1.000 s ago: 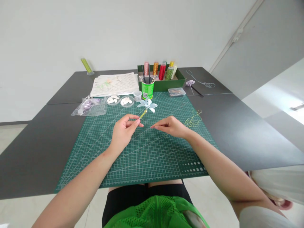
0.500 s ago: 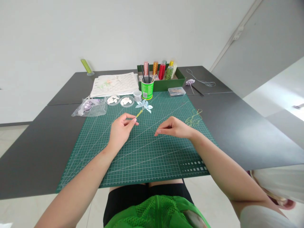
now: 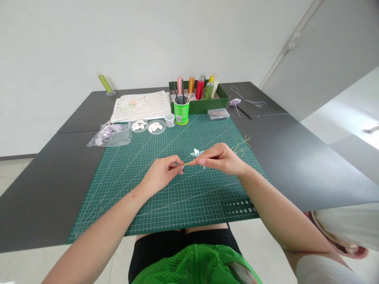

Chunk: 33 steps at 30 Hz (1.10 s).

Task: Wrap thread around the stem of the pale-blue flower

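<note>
A small artificial flower (image 3: 196,152) with pale blue petals lies sideways above the green cutting mat (image 3: 166,205). Its short yellow-green stem (image 3: 186,164) runs between my two hands. My left hand (image 3: 162,173) pinches the lower end of this stem between thumb and fingers. From the right, my right hand (image 3: 222,159) has its fingers closed at the stem's upper part, just below the petals, and covers part of the bloom. Any thread between the right fingertips is too fine to make out. Loose yellow-green thread (image 3: 242,146) lies on the mat behind my right hand.
Behind the hands stand a green can (image 3: 181,112) of tools, a dark green box (image 3: 207,104) of thread spools, and a clear case (image 3: 218,114). Two dishes of white pieces (image 3: 156,127), a plastic bag (image 3: 111,135) and paper sheets (image 3: 140,106) are at left. A purple flower (image 3: 235,102) lies right.
My left hand has moved right and nearer to me, turning the flower from upright-leaning to sideways. My right fingers, apart from it before, now meet the stem.
</note>
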### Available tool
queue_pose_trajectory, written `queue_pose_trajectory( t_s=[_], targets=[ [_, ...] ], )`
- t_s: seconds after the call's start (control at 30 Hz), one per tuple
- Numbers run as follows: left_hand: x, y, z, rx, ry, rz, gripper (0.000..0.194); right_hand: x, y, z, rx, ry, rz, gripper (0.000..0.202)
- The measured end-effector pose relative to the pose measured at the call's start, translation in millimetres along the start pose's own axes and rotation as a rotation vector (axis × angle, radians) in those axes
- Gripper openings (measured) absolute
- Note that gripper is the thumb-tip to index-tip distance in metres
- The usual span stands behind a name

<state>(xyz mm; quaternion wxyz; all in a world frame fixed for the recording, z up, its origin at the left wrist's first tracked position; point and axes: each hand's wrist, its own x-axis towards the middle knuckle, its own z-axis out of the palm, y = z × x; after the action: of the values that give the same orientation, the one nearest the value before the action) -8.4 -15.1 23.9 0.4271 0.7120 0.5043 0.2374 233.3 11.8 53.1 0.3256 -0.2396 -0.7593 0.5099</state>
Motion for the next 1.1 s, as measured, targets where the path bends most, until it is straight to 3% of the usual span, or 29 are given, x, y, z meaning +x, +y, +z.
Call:
queue_pose_trajectory(
  t_s=[0.2,0.57,0.87,1.1],
  targets=[
    [-5,2,5.3,-0.017,-0.160,0.017,0.011,-1,-3,-3,-0.103,0.015,0.018,0.036],
    [-10,12,5.1,-0.028,-0.236,0.071,0.011,6,17,-9,-0.209,0.095,0.089,0.041],
    [-14,15,4.5,-0.045,-0.207,0.081,0.012,10,32,-13,-0.226,0.094,0.153,0.045],
    [-17,16,2.1,-0.031,-0.072,0.155,0.013,13,45,-13,-0.166,0.035,0.218,0.039]
  ],
)
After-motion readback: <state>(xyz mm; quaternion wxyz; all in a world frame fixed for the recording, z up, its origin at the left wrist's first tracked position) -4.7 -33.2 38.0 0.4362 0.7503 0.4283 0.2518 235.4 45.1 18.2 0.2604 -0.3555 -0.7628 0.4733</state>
